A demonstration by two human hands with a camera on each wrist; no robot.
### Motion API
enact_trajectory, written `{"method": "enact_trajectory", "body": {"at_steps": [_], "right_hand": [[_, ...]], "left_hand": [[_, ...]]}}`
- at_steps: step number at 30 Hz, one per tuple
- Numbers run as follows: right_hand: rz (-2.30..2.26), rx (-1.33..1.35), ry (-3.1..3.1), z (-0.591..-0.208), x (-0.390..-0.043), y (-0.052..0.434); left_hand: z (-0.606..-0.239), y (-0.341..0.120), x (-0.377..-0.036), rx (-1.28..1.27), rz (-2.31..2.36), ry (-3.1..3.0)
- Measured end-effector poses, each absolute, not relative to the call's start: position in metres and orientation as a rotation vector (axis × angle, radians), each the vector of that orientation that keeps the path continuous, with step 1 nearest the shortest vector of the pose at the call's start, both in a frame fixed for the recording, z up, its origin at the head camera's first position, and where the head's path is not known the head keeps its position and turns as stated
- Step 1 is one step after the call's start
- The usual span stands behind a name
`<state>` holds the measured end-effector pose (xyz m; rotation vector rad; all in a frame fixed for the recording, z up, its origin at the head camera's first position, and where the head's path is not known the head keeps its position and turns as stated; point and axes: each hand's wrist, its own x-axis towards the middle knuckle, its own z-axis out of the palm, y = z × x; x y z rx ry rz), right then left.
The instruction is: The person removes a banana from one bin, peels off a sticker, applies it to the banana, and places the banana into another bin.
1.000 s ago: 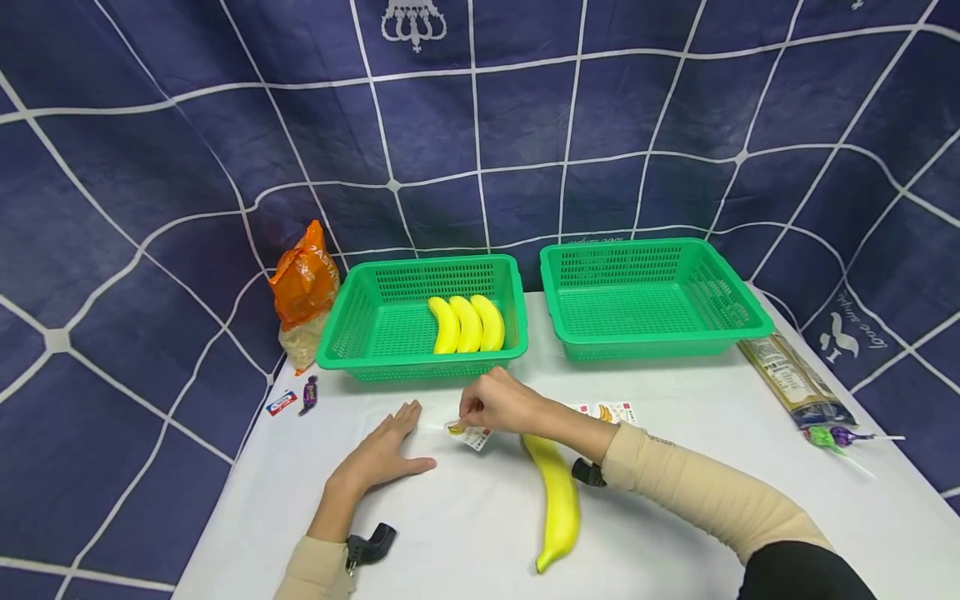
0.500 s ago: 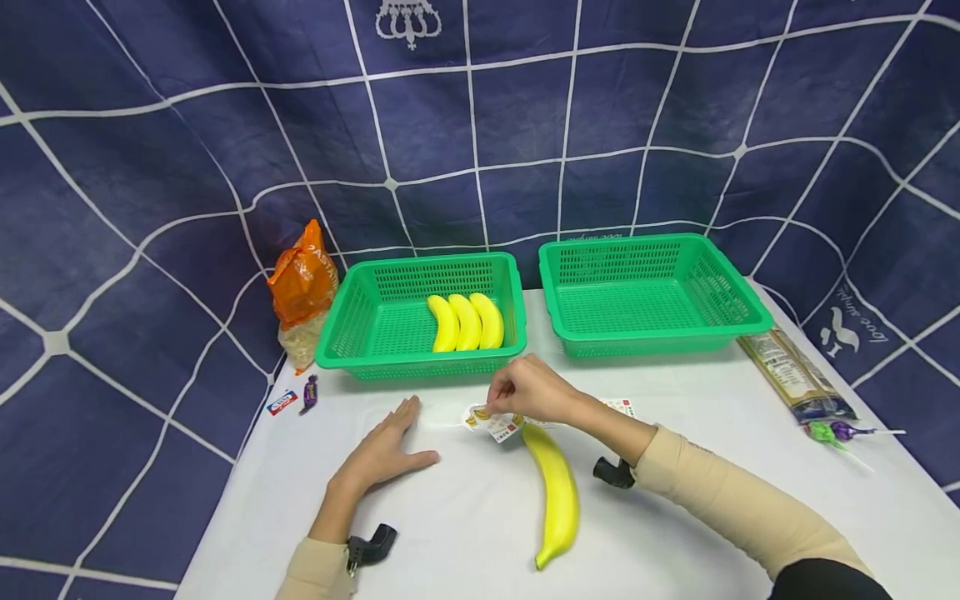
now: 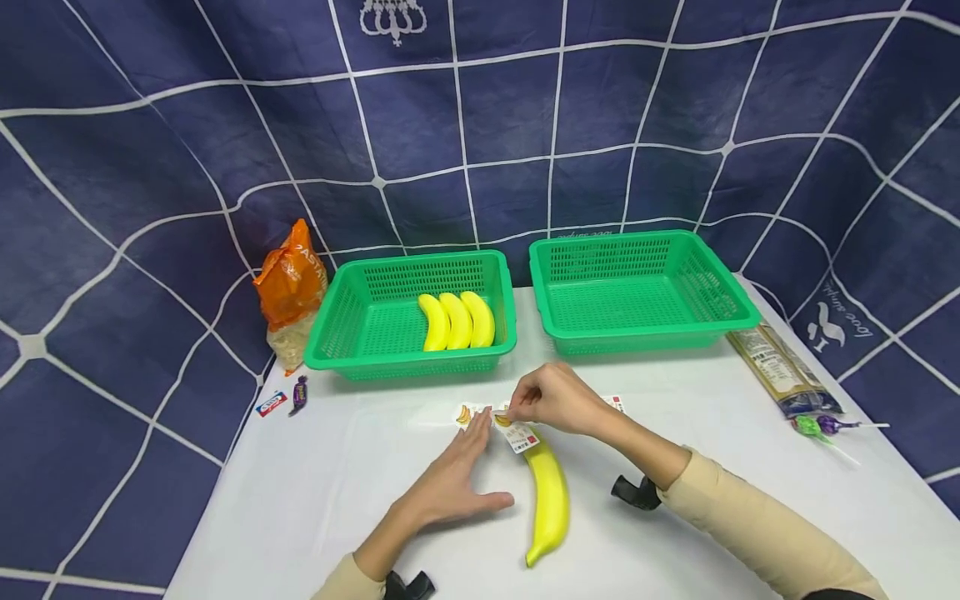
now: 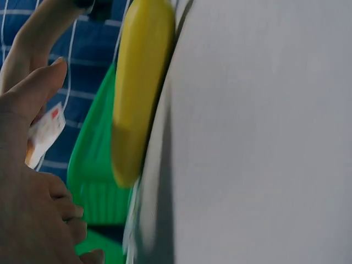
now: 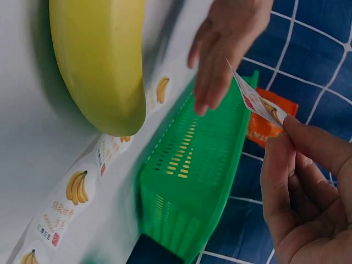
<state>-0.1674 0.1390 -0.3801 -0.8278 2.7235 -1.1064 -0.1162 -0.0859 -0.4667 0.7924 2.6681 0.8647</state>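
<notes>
A long yellow banana (image 3: pixel 547 496) lies on the white table (image 3: pixel 712 467). My right hand (image 3: pixel 513 410) pinches a small banana sticker (image 3: pixel 519 435) just above the banana's far end; the right wrist view shows the sticker (image 5: pixel 258 104) between thumb and finger. My left hand (image 3: pixel 472 450) rests flat on the table just left of the banana, fingers straight. A strip of stickers (image 3: pixel 467 414) lies beyond its fingertips. The left green basket (image 3: pixel 337 321) holds three small bananas (image 3: pixel 456 321). The right green basket (image 3: pixel 637 292) holds nothing.
An orange pasta bag (image 3: pixel 291 279) stands left of the baskets, with two wrapped sweets (image 3: pixel 285 398) in front of it. A spaghetti packet (image 3: pixel 780 371) and lollipops (image 3: pixel 821 427) lie at the right edge. A blue checked cloth hangs behind.
My right hand has carried the sticker rightward from the strip to the banana's far end. My left hand has slid right, up beside the banana.
</notes>
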Motion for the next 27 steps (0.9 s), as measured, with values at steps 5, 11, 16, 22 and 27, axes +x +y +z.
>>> {"method": "enact_trajectory", "body": {"at_steps": [5,11,16,22,27], "right_hand": [[-1.148,-0.714,2.739,-0.381,-0.161,0.147],[-1.21,-0.61,2.707,-0.38,-0.155,0.155],[-1.254,-0.575,2.662,-0.378,-0.152,0.158],[-1.282,-0.535,2.633,-0.377,-0.149,0.161],[-1.389,-0.47,2.504,-0.383,-0.146,0.168]], "left_hand": [[-0.469,-0.065,-0.112,0.888,0.806,2.599],[-0.481,-0.056,-0.113,0.969,0.857,2.595],[-0.485,-0.053,-0.113,0.98,0.869,2.6],[-0.489,-0.05,-0.114,0.982,0.792,2.618],[-0.49,-0.048,-0.115,0.973,0.762,2.62]]}}
